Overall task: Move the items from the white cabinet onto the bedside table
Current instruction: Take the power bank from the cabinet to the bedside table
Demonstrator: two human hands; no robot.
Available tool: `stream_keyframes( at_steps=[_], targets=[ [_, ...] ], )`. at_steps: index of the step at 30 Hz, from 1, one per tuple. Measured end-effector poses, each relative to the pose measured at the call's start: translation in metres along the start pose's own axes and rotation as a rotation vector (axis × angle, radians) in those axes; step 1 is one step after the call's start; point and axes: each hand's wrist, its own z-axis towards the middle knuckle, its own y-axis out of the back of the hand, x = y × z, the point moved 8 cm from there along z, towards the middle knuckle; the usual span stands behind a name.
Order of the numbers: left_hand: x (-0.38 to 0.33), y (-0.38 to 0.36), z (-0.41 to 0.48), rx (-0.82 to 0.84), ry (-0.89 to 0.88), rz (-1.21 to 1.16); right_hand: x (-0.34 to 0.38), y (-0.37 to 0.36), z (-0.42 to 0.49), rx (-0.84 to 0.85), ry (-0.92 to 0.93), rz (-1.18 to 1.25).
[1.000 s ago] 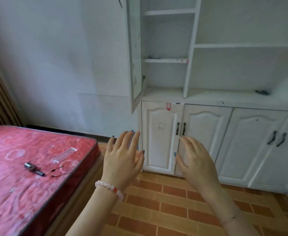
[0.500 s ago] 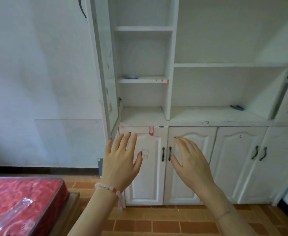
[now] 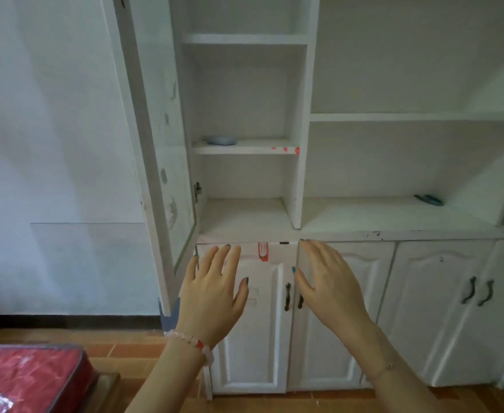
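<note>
1. Holding both hands up in front of you, you carry nothing. Your left hand, with a bead bracelet at the wrist, is spread flat with straight fingers. Your right hand is just as flat, with the thumb out. Neither appears to touch anything.
2. Low on your left you see the corner of a red mattress. The bedside table is not plainly in view.
3. Past your fingertips stands the white cabinet. Its lower doors are closed, with dark handles between your hands. The glass door of the upper left section stands open.
4. On the ledge above those doors, well off to your right, lies a small teal item, too small to identify. It looks thin and flat, so you can expect it to be light. A pinch at its edges with your right hand should do, since a flat thing gives you little to hook under.
5. Farthest back, a rounded blue-grey item rests on the middle shelf of the narrow left compartment, toward the rear left. It sits low and looks light. You cannot tell from here whether it is soft or hard. Take it from above, fingers across its width and thumb at the front. The compartment looks too narrow for both hands, so use one.
</note>
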Motion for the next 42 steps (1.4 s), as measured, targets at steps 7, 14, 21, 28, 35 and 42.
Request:
stream_keyframes(
  at_steps=[7, 14, 21, 28, 35, 42],
  targets=[
    [0.023, -0.055, 0.078, -0.024, 0.054, 0.035, -0.034, -0.056, 0.097, -0.018, 0.082, 0.059],
    [0.041, -0.102, 0.187, -0.040, 0.111, 0.111, -0.063, -0.091, 0.210, -0.037, 0.198, 0.052],
    [0.068, -0.129, 0.239, -0.086, 0.162, 0.164, -0.065, -0.112, 0.316, -0.056, 0.308, 0.153],
    [0.098, -0.147, 0.262, -0.149, 0.174, 0.198, -0.026, -0.118, 0.424, -0.042, 0.334, 0.254],
    [0.105, -0.163, 0.268, -0.195, 0.137, 0.159, 0.005, -0.187, 0.498, 0.400, 0.140, 0.286],
    [0.122, -0.170, 0.254, -0.147, 0.178, 0.175, 0.020, -0.224, 0.512, 0.515, 0.125, 0.284]
  ],
)
